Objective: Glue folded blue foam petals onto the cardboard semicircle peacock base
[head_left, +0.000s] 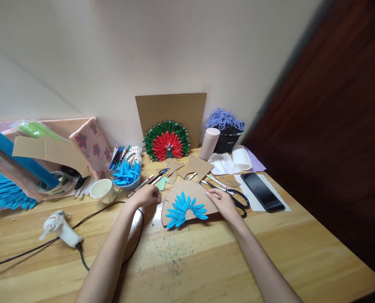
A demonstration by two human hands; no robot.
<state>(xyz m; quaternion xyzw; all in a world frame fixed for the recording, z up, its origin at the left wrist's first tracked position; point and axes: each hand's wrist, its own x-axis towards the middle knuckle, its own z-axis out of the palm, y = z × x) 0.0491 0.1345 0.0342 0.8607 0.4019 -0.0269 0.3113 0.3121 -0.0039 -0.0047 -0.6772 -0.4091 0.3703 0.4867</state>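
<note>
A fan-shaped piece of cardboard [174,194] lies tilted on the table in front of me. Blue petal-like strips [183,206] spread over its lower part around a bare half-round spot. My right hand [221,201] grips the cardboard's right edge, thumb and fingers on its upper corner. Beside the left edge, my left hand [147,196] is closed with its fingertips together; whatever it may hold is too small to make out. A green paper bird shape [163,182] lies just behind the cardboard. More blue strips [126,172] fill a bowl beyond my left hand.
A white glue gun [62,229] with a black cord lies left, near a paper cup [103,191]. Black scissors [239,200] and a phone [263,192] lie right. Behind stand a red-green fan decoration [166,141], a pink bottle [209,144] and markers [124,155].
</note>
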